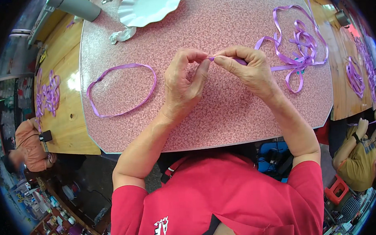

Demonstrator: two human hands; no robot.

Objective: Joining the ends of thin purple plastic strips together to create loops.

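My left hand (185, 81) and my right hand (248, 67) meet above the middle of the pink patterned table. A small piece of purple ribbon (211, 59) is pinched between the thumb and forefinger tips of both hands. More of it shows under the right fingers; the rest is hidden by the hand. On the table to the left lies a knotted loop of purple ribbon (126, 66), apart from my hands. To the right, just past my right hand, is a loose tangle of purple ribbon (306, 61) with small green bits in it.
A white scalloped dish (150, 8) stands at the far side, beside a crumpled white tissue (123, 35) and a grey cylinder (76, 7). More ribbon bundles (48, 94) lie on the wooden table at left and others (354, 77) at right. People sit at both sides.
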